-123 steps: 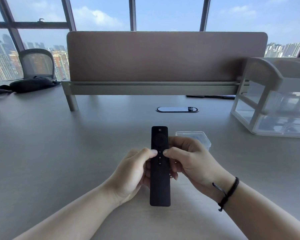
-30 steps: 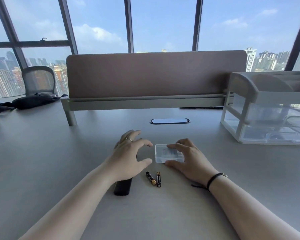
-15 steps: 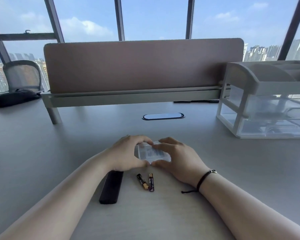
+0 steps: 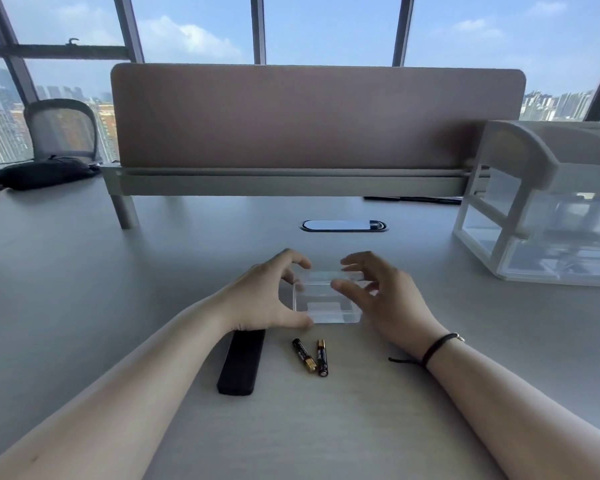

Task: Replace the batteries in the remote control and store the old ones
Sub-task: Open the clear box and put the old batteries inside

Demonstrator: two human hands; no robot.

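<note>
A small clear plastic box [image 4: 326, 310] sits on the desk between my hands. My left hand [image 4: 260, 296] grips its left side, thumb at the near corner. My right hand [image 4: 388, 299] pinches the box's clear lid [image 4: 321, 276], which is raised along the far edge. The black remote control [image 4: 241, 362] lies flat to the near left of the box, its far end hidden under my left wrist. Two black-and-gold batteries [image 4: 303, 355] [image 4: 322, 357] lie side by side on the desk just in front of the box.
A brown divider panel [image 4: 312, 116] runs across the back of the desk. A white drawer organiser [image 4: 548, 202] stands at the right. An oval cable port [image 4: 343, 225] is behind the box. At far left, an office chair [image 4: 63, 128] and a black bag [image 4: 45, 173].
Earlier both hands held the remote. It now lies on the desk beside two batteries. In the last second both hands closed on the clear box and the lid came up.
</note>
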